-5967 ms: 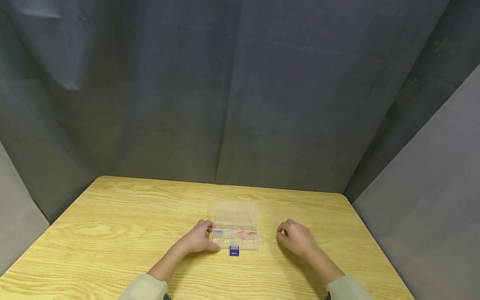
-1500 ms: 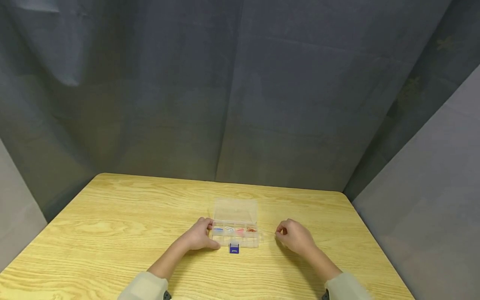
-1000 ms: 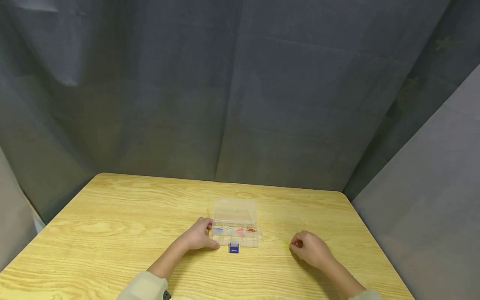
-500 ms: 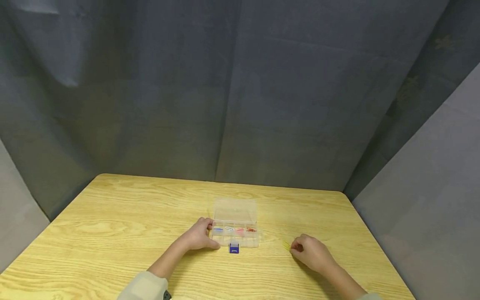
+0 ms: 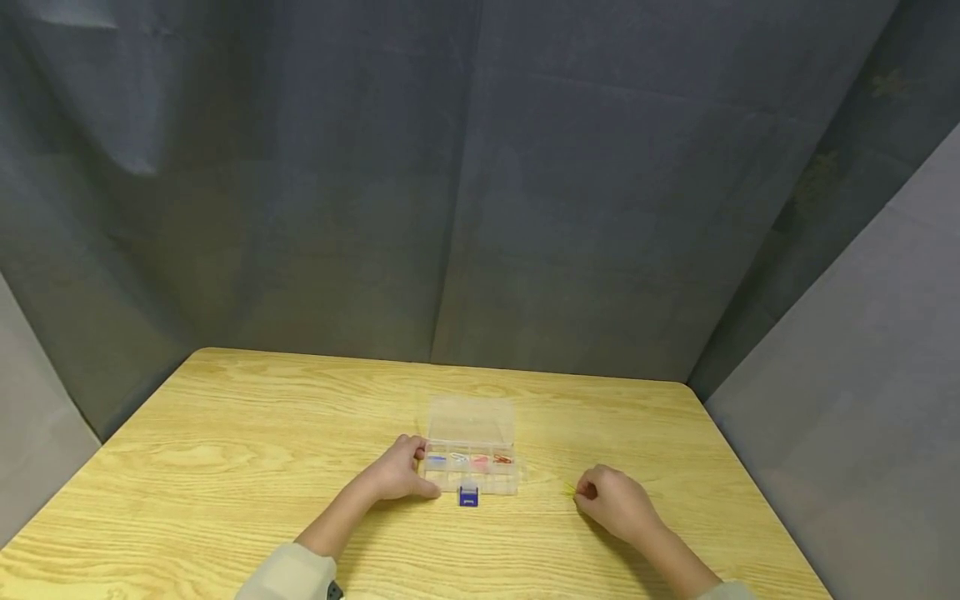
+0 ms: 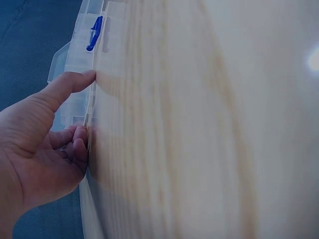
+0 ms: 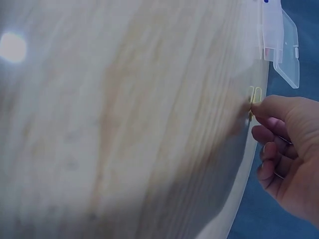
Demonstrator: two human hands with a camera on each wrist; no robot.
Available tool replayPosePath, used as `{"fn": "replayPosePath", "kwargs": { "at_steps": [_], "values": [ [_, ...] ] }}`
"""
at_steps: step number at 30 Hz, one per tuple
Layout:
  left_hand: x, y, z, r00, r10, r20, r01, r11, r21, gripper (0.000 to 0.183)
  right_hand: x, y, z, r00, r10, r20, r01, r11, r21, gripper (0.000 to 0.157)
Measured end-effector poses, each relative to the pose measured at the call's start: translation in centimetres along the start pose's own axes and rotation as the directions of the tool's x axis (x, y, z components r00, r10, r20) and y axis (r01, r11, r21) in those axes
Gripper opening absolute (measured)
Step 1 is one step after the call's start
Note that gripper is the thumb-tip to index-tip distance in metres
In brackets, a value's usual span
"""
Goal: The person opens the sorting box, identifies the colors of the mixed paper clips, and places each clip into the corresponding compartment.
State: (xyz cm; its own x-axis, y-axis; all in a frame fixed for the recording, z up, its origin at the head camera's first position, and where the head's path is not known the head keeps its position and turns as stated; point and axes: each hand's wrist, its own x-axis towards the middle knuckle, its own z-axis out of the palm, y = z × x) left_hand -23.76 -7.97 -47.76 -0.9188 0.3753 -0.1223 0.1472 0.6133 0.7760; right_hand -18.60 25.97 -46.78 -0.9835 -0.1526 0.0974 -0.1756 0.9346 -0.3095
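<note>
The left hand (image 5: 396, 477) grips the clear organiser box (image 5: 471, 450) at its 9 o'clock edge; the right hand (image 5: 609, 502) pinches a yellow paper clip (image 7: 254, 94) on the desk (image 5: 225, 467).

We see a light wooden surface (image 5: 225, 467) with pronounced grain and rounded far corners. Dark grey fabric curtains (image 5: 465, 183) hang creased behind it. Paler grey panels (image 5: 862, 400) flank both sides. Lighting is even and diffuse.

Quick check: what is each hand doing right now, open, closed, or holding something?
Left hand: holds the left end of the clear plastic box, thumb along its edge.
Right hand: fingers touch a yellow paper clip on the table; a grip cannot be told.
</note>
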Motion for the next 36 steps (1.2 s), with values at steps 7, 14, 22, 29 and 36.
{"fn": "replayPosePath", "kwargs": {
  "at_steps": [7, 14, 22, 29, 36],
  "values": [
    [0.0, 0.0, -0.1, 1.0, 0.004, -0.004, -0.004, 1.0, 0.003, 0.07, 0.7, -0.8, -0.3, 0.999, -0.032, -0.022, 0.033, 0.998, 0.058, 0.007],
    [-0.1, 0.0, 0.0, 1.0, 0.001, -0.004, -0.001, 1.0, 0.012, 0.07, 1.3, -2.3, -0.7, 0.996, -0.086, -0.025, 0.087, 0.993, 0.078, 0.006],
    [-0.1, 0.0, 0.1, 1.0, 0.004, -0.001, -0.004, 1.0, 0.006, 0.069, 1.8, -4.2, -0.6, 0.988, -0.143, -0.054, 0.147, 0.984, 0.103, 0.006],
    [0.0, 0.0, 0.1, 1.0, -0.002, -0.003, 0.002, 1.0, 0.008, 0.068, 2.5, -5.6, -0.3, 0.981, -0.186, -0.055, 0.19, 0.977, 0.093, 0.007],
    [-0.1, 0.1, 0.0, 1.0, 0.007, -0.013, -0.007, 1.0, 0.006, 0.067, 2.9, -6.5, 0.2, 0.978, -0.209, -0.026, 0.21, 0.975, 0.076, 0.007]
  ]
}}
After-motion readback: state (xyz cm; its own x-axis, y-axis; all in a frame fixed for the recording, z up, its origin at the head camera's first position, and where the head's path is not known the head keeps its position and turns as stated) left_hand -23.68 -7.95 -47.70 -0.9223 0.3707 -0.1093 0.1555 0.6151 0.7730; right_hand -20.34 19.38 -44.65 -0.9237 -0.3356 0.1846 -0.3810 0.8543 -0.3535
